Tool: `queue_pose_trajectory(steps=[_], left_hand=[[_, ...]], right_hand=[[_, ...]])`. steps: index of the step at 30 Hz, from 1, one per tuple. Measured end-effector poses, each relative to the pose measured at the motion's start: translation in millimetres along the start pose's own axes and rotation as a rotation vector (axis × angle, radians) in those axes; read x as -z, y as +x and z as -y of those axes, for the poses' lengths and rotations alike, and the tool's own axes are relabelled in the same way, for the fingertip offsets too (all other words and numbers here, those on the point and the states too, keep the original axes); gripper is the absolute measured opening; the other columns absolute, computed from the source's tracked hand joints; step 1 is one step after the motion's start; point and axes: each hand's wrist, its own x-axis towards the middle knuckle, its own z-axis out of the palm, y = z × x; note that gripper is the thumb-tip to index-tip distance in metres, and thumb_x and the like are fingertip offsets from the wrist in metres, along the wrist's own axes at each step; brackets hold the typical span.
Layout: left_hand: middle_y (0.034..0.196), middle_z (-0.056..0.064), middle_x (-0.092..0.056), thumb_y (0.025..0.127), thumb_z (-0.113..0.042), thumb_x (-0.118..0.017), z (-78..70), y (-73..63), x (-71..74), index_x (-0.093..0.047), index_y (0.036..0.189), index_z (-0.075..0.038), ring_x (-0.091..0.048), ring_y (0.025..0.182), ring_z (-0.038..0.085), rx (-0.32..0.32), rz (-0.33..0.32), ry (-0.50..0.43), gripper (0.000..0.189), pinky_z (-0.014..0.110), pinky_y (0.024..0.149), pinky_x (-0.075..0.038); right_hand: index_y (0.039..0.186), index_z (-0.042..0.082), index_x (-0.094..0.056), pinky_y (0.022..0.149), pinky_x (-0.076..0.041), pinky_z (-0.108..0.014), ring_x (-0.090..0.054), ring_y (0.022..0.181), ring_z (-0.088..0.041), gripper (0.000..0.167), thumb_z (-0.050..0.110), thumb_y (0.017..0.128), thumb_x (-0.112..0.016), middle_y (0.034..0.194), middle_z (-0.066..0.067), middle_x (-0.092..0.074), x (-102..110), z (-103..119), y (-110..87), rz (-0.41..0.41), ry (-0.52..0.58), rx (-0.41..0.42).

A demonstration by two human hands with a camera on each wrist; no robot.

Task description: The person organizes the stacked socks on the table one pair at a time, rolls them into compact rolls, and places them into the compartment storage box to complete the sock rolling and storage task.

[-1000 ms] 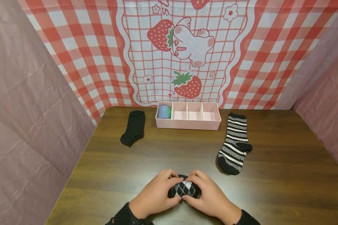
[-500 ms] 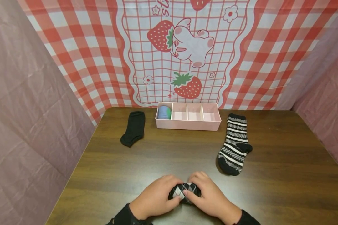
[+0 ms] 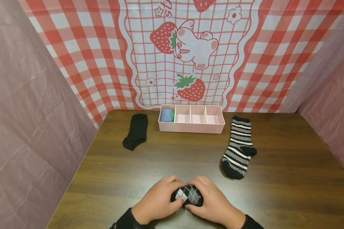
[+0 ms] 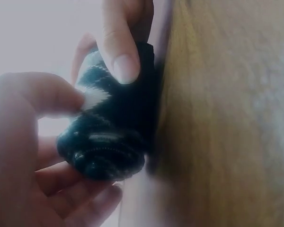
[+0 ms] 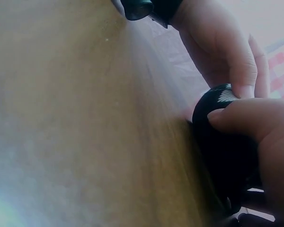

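A rolled-up argyle sock (image 3: 191,194) in black, grey and white is between both hands near the front of the table. My left hand (image 3: 160,197) grips its left end, thumb on the near side and fingers over the far side. The right hand (image 3: 211,201) holds the other end in the same way. In the left wrist view the spiral end of the rolled sock (image 4: 104,151) faces the camera, close over the wood. The right wrist view shows the right thumb (image 5: 227,117) pressed on the dark side of the roll.
A pink box (image 3: 191,128) with several compartments stands at the back; its leftmost compartment holds a blue and green rolled sock (image 3: 167,115). A black ankle sock (image 3: 136,131) lies flat on the left, a striped sock (image 3: 238,148) on the right. A checked cloth (image 3: 97,63) hangs behind the table.
The sock roll has turned and been pressed tighter between the hands, and its argyle face now shows more smoothly. The right thumb shifted over it and back to its near edge.
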Motion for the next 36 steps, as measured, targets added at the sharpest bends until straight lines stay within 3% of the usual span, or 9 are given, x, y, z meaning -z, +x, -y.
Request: queue_pose_trajectory(steps=[5, 13, 18, 25, 31, 36], left_hand=[[0.112, -0.011, -0.062, 0.097, -0.033, -0.068, -0.6, -0.8, 0.0, -0.069, 0.127, -0.020, -0.055, 0.094, 0.003, 0.013, -0.015, 0.002, 0.033, 0.025, 0.081, -0.051], [0.108, -0.011, -0.062, 0.094, -0.041, -0.071, -2.3, -0.5, 1.2, -0.067, 0.127, -0.018, -0.057, 0.091, 0.004, 0.166, -0.031, -0.025, 0.041, 0.030, 0.083, -0.052], [0.099, -0.013, -0.060, 0.093, -0.046, -0.073, -3.2, -0.7, 2.4, -0.069, 0.120, -0.016, -0.055, 0.082, 0.004, 0.225, -0.052, -0.063, 0.040, 0.028, 0.074, -0.050], [0.091, -0.012, -0.060, 0.097, -0.042, -0.069, -3.5, -1.9, 3.8, -0.070, 0.111, -0.013, -0.056, 0.079, 0.003, 0.250, -0.077, -0.096, 0.032, 0.027, 0.070, -0.051], [0.088, -0.012, -0.062, 0.096, -0.038, -0.072, -4.5, -0.7, 7.0, -0.070, 0.107, -0.013, -0.059, 0.077, 0.002, 0.279, -0.069, -0.145, 0.028, 0.027, 0.070, -0.053], [0.087, -0.011, -0.064, 0.093, -0.040, -0.075, -4.2, -0.5, 6.8, -0.070, 0.111, -0.011, -0.061, 0.076, 0.002, 0.329, -0.058, -0.241, 0.034, 0.028, 0.070, -0.054]], right_hand=[[0.127, 0.024, -0.062, 0.086, -0.052, -0.034, -0.054, 0.105, -0.004, 0.058, 0.042, 0.079, -0.089, 0.117, 0.018, -0.056, 1.0, 0.4, -0.8, -0.015, -0.003, -0.013], [0.132, 0.018, -0.060, 0.090, -0.053, -0.038, -0.056, 0.108, -0.007, 0.063, 0.038, 0.080, -0.089, 0.121, 0.013, -0.058, 1.6, 0.4, -1.2, -0.054, -0.002, -0.116], [0.133, 0.018, -0.060, 0.094, -0.052, -0.042, -0.056, 0.113, -0.009, 0.062, 0.036, 0.081, -0.088, 0.124, 0.011, -0.059, 2.7, 3.1, -0.1, -0.065, -0.003, -0.198], [0.128, 0.013, -0.061, 0.097, -0.051, -0.043, -0.056, 0.114, -0.011, 0.062, 0.030, 0.076, -0.091, 0.123, 0.006, -0.060, 3.5, 2.2, 1.0, -0.130, -0.022, -0.186], [0.124, 0.014, -0.061, 0.084, -0.054, -0.032, -0.056, 0.100, -0.007, 0.060, 0.022, 0.074, -0.093, 0.116, 0.008, -0.057, 3.3, 3.0, 1.8, -0.167, 0.026, -0.187], [0.121, 0.014, -0.061, 0.075, -0.053, -0.027, -0.056, 0.092, -0.008, 0.057, 0.014, 0.073, -0.093, 0.111, 0.008, -0.056, 3.3, 4.3, 1.4, -0.206, 0.070, -0.197]])
